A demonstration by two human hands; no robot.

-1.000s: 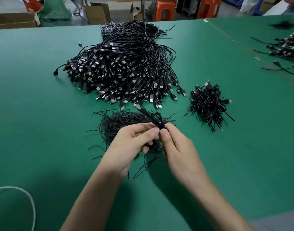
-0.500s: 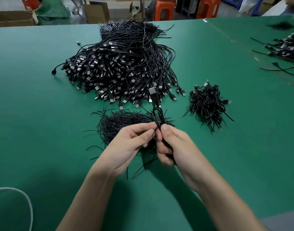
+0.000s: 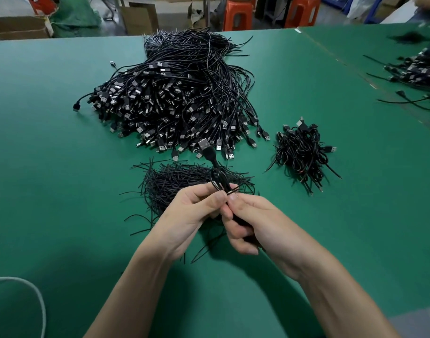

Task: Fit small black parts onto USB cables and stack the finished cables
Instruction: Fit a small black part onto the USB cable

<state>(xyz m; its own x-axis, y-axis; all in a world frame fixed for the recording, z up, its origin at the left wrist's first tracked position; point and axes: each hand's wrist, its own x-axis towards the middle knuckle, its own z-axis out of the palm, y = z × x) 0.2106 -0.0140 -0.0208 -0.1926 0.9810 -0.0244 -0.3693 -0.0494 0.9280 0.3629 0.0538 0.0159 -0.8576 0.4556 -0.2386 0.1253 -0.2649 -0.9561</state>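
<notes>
Left hand [image 3: 192, 211] and right hand [image 3: 253, 225] were clamped together on one folded USB cable [image 3: 207, 150], its plug poking up beyond the fingertips, with only a small finished stack [image 3: 301, 154] out past the right hand and a huge heap of cables [image 3: 174, 103] waiting beyond the thin black strips [image 3: 174, 184], so plenty was left.

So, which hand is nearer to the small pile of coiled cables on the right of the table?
Right. The right hand is in front of the small pile, a little to its left; the left hand is farther left, beyond the right hand.
</notes>
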